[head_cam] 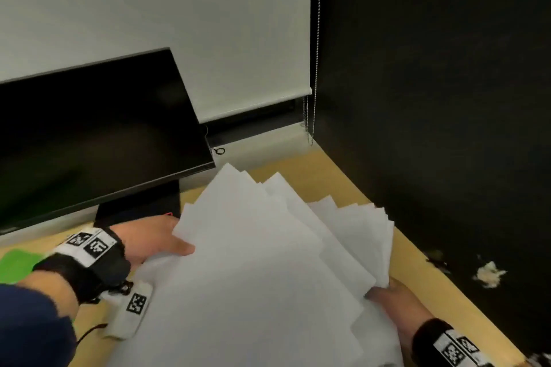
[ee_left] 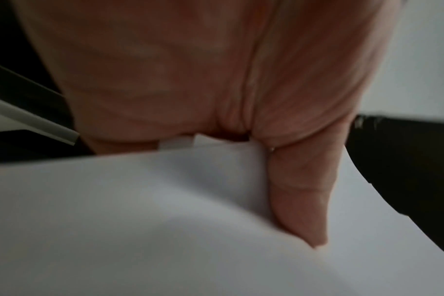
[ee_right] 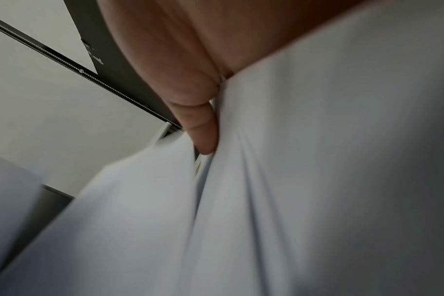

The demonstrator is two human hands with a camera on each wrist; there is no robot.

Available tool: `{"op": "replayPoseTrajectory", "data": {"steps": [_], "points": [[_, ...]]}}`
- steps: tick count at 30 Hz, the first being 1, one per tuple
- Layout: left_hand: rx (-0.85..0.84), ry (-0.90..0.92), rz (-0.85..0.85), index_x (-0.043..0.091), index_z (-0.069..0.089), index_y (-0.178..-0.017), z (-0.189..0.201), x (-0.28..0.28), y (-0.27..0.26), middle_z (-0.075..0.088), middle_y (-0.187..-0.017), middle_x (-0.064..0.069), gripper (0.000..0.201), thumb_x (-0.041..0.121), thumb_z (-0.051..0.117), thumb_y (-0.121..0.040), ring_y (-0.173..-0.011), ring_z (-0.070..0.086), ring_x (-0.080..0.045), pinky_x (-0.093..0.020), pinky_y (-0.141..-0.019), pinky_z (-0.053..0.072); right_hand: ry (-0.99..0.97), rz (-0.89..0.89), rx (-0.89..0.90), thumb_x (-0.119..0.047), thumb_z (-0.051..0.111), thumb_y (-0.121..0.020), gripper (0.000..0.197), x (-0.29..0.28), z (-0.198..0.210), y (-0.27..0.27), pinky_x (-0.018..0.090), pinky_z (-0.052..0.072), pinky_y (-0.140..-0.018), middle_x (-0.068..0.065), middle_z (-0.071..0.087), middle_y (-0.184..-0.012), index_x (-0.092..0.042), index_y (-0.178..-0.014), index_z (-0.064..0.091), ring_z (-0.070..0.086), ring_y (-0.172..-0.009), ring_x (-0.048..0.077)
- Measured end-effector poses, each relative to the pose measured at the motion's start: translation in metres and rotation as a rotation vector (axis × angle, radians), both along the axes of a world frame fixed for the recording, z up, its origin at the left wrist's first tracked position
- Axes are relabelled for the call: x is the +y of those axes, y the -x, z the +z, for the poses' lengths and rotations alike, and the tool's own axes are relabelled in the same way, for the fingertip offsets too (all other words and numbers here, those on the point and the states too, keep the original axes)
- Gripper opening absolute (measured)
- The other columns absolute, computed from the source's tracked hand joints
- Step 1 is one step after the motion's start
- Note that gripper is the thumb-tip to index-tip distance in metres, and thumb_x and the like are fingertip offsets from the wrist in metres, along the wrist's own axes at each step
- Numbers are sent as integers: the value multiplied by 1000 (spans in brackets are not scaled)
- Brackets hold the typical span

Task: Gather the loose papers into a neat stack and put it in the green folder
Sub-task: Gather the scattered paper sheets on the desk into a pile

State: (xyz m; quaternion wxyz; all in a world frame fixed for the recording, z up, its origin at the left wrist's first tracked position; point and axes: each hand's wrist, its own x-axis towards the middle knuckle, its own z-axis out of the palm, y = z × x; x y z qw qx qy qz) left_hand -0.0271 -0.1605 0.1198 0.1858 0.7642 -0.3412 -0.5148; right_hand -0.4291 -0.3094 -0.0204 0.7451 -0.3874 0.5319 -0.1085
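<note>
Both hands are engaged on the loose papers (head_cam: 268, 247), a fanned, uneven bundle of white sheets held between them above the worktop (head_cam: 334, 176). The right hand (head_cam: 393, 301) grips the bundle's near right edge; the right wrist view shows its thumb (ee_right: 203, 130) pressed against the sheets, which bunch into folds there, the fingers hidden behind the paper. The left hand (head_cam: 149, 238) holds the left edge, its thumb (ee_left: 302, 200) lying flat on the top sheet while the fingers go under and out of sight. The sheets are not aligned: their corners splay out beyond the hands at several angles.

Just outside the left wrist, a patch of the green folder (head_cam: 18, 265) lies on the worktop, largely covered by the forearm and apart from the papers.

Beyond the left hand stands a dark monitor (head_cam: 89, 134) on its base. Farther off, a white roller blind (head_cam: 179, 9) with a bead chain (head_cam: 317, 39) hangs behind it. A dark wall (head_cam: 447, 98) runs beyond the right hand, with chipped pale spots.
</note>
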Motion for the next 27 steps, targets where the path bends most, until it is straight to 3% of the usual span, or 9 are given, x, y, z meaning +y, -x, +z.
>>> {"op": "replayPoseTrajectory", "data": {"steps": [2,5,8,11,15,19,21,24,27], "points": [[-330,-151,-213,20,70,-122,-23,-12,14,72,-121,7,59,45,84,-70,-116,67,-19,-26,-95,47,13,-11,-29,-8,72,-85,36,-5,-4,-1,55,56,-93,22,79,-105,-5,-121,69,73,-98,45],[-618,-255,-329,18,46,-148,-42,-32,34,52,-148,3,66,43,65,-89,-135,50,-18,-24,-105,37,-5,-105,-42,-25,67,-95,32,-6,-10,2,45,58,-77,22,79,-103,-4,-119,67,74,-95,42],[-634,-257,-412,17,50,-146,-41,-54,50,58,-143,-1,56,33,60,-94,-130,54,-19,-23,-101,40,-108,-152,-69,-49,57,-96,41,-13,-4,3,48,55,-81,17,80,-102,-13,-113,68,70,-105,40],[-650,-202,-517,23,61,-136,-40,-79,60,68,-125,4,43,28,59,-94,-108,62,-17,-26,-96,47,-83,-81,-78,-42,67,-90,43,-15,-9,3,48,55,-88,16,80,-106,-11,-120,66,71,-106,40],[-661,-95,-544,25,59,-138,-40,-107,76,67,-129,3,43,26,57,-95,-112,62,-17,-26,-96,46,-2,70,-78,-34,94,-56,81,-14,-17,2,47,57,-89,16,78,-114,-7,-127,65,75,-102,36],[-667,-38,-386,15,50,-146,-43,-114,68,58,-144,-3,52,26,59,-96,-130,55,-23,-28,-105,41,5,77,-98,-23,89,-71,66,-16,-22,4,53,53,-99,16,77,-116,-7,-129,64,74,-106,37],[-635,-55,-267,12,53,-143,-50,-103,50,59,-142,-6,52,28,62,-94,-128,56,-25,-27,-101,41,-21,73,-90,-26,90,-65,74,-16,-22,4,59,48,-105,17,76,-120,-10,-131,62,71,-110,40],[-533,-52,-138,11,65,-128,-66,-83,30,70,-123,-6,40,26,67,-91,-113,65,-24,-22,-86,43,-48,43,-85,-28,91,-55,86,-16,-19,4,60,48,-105,19,74,-121,-11,-133,59,70,-111,42],[-377,15,-42,19,70,-108,-87,-74,31,74,-100,3,19,21,70,-89,-96,69,-20,-20,-72,47,-78,45,-96,-29,91,-66,73,-18,-11,2,58,50,-102,19,75,-120,-11,-130,61,71,-109,42]]}}
